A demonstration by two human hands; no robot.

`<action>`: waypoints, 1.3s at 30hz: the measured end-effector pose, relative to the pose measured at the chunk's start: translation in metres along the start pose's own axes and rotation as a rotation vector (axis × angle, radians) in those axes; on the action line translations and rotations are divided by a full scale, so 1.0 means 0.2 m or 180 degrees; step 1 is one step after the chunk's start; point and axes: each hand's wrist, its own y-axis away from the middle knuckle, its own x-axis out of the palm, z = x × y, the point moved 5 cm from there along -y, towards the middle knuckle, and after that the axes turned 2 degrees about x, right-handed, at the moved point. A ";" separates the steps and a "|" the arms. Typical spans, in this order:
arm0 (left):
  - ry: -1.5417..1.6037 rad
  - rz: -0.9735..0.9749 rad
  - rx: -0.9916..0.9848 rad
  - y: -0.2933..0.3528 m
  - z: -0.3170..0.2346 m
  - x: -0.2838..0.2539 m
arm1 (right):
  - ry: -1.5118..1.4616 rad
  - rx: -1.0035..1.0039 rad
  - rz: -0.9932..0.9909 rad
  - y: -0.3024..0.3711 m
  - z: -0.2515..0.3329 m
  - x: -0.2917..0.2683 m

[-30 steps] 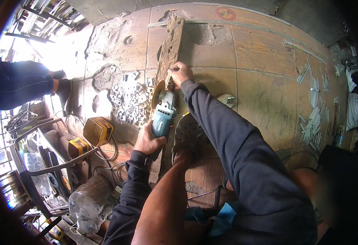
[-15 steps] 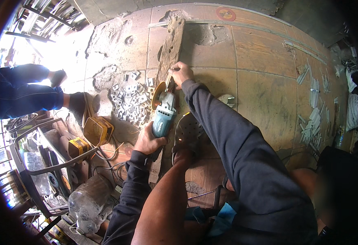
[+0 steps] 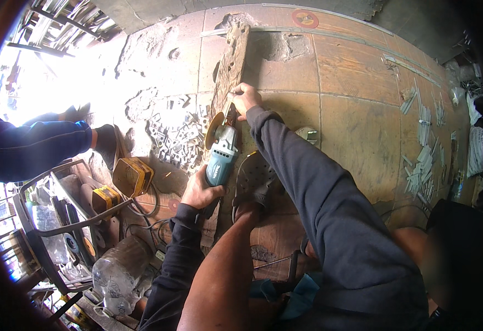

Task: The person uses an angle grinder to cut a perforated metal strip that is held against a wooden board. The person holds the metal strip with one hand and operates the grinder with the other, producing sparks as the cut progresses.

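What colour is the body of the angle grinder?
Teal-blue body on the angle grinder, clearest in the head view.

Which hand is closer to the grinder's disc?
Right. The right hand rests on the wooden plank just beside the disc; the left hand grips the grinder body farther back.

teal angle grinder (image 3: pixel 221 157) on weathered plank (image 3: pixel 229 69)

Left hand (image 3: pixel 200 190) grips a teal angle grinder (image 3: pixel 221 154); right hand (image 3: pixel 244 99) steadies a weathered plank (image 3: pixel 231 60).
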 end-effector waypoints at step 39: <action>0.0120 0.0067 0.0057 -0.02 -0.09 -0.02 | 0.0254 -0.0280 -0.0080 -0.03 -0.02 0.02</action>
